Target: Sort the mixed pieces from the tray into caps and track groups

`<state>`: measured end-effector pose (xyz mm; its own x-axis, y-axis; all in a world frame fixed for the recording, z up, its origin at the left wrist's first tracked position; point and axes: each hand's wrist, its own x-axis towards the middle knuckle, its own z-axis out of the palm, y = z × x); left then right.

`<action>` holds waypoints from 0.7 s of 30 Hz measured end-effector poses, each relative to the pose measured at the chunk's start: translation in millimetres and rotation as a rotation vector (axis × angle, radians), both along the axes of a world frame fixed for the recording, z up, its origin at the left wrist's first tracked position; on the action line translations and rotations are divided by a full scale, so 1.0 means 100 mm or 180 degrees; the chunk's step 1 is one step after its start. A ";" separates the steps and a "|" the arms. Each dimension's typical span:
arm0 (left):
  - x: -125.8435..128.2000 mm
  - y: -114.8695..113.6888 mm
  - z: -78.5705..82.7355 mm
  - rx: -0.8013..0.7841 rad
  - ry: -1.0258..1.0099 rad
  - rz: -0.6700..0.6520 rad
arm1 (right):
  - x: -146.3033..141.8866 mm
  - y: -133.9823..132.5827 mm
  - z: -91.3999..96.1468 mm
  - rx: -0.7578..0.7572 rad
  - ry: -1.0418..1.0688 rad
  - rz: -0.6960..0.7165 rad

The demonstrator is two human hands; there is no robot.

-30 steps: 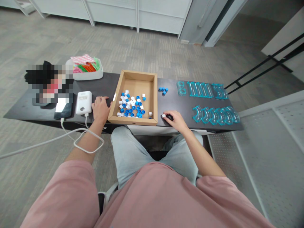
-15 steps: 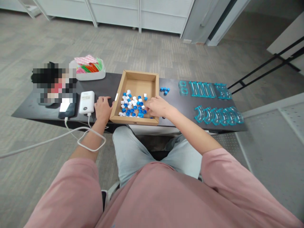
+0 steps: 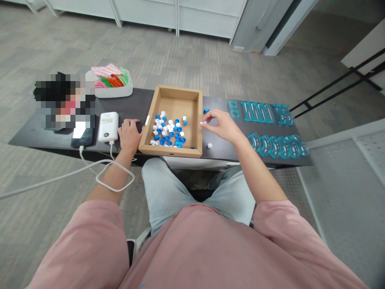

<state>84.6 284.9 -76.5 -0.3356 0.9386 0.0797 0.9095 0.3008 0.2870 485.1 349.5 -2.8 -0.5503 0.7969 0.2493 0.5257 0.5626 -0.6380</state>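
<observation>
Right hand (image 3: 221, 125) pinches a small white piece (image 3: 203, 122) just above the counter (image 3: 141, 104), close beside the right wall of the cardboard box (image 3: 170, 151); second white piece (image 3: 209, 145) lies near the front edge; left hand (image 3: 130, 133) rests loosely curled and empty beside the box's left wall.

Office-like workroom: carpet tiles (image 3: 90, 48), white cabinets (image 3: 180, 10).

You have one open lane: the bare worktop (image 3: 221, 152) strip between the cardboard tray (image 3: 199, 120), at its right wall, and the teal curved pieces (image 3: 276, 145). A loose white cap (image 3: 209, 145) lies in it, and blue caps (image 3: 207, 110) sit at its far end. Left of the tray, the power bank (image 3: 108, 126) and phone (image 3: 82, 136) crowd the surface.
</observation>
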 end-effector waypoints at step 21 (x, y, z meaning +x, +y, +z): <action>0.01 -0.01 0.02 -0.0021 0.0075 0.0012 | 0.03 -0.18 -0.30 -0.0007 0.0306 -0.0497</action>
<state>85.9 284.1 -74.0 -0.3373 0.9379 0.0814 0.9148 0.3062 0.2634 487.7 331.6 -32.4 -0.3934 0.8715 0.2929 0.5431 0.4773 -0.6908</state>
